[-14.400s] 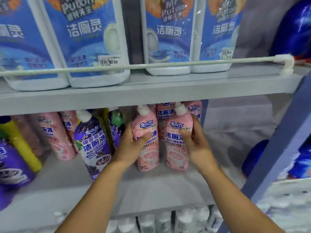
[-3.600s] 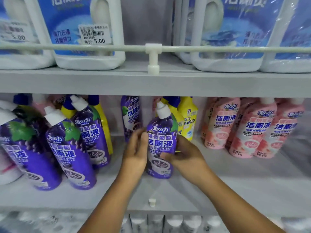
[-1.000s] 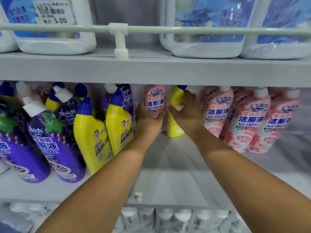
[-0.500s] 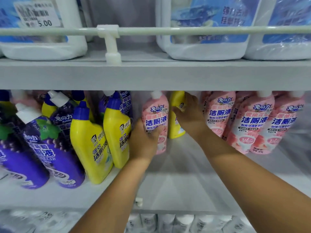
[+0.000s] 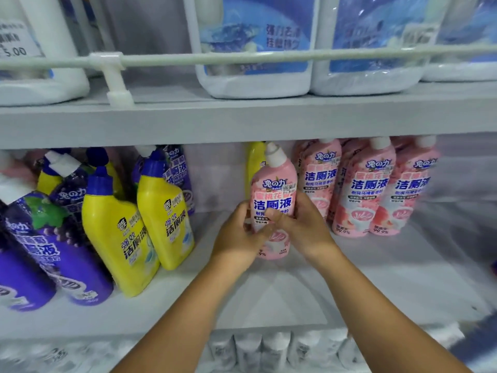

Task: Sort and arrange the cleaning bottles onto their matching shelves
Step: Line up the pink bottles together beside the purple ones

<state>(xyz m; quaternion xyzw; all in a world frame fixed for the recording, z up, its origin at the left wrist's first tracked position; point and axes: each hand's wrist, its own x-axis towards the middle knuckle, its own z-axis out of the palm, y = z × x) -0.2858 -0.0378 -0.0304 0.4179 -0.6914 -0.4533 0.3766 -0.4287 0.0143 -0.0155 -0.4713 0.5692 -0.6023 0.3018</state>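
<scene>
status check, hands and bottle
Left hand and right hand both on pink white-capped bottle. Yellow bottle behind it. Pink row right.

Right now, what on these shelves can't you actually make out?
- Yellow bottle, head view: mostly hidden behind the pink bottle held in both hands (left hand, right hand).
- Price tag: cut off by the left edge, blurred.
- White bottles below: blurred, labels unreadable.

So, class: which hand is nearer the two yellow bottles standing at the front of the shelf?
Left. The left hand grips the pink bottle on the side facing the yellow bottles; the right hand grips its far side.
</scene>
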